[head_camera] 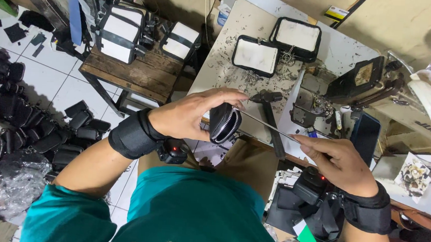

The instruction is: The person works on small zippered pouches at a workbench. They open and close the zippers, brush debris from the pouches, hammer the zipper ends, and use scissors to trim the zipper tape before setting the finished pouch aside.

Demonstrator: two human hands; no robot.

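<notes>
Seen from above, a person in a teal shirt (187, 216) works standing at a bench, both wrists wrapped in black straps. The left hand (195, 115) is closed around a small black zippered pouch (224, 124), held in the air in front of the chest, its silver zipper teeth facing the camera and the mouth looking partly open. The right hand (336, 160) pinches one end of a thin, straight metal rod (266, 125); the rod's far end reaches to the top edge of the pouch, just by the left thumb. The two hands are well apart, joined only by the rod. Judging by this, the pouch is mid-way through being worked on at its zipper end, and is not yet set down with any others; whether the zipper is finished cannot be told. Just beyond the hands, a black-headed hammer (270, 115) lies on the pale worktable (226, 50), which is strewn with small dark scraps. Farther back on that table rest two flat rectangular black cases with white centres (276, 46), side by side. To the left, on a low wooden stool (137, 71), stand more black-and-white cases, and a heap of dark finished-looking pouches (36, 122) covers the tiled floor. To the right sits a dark metal press-like machine (362, 79).
</notes>
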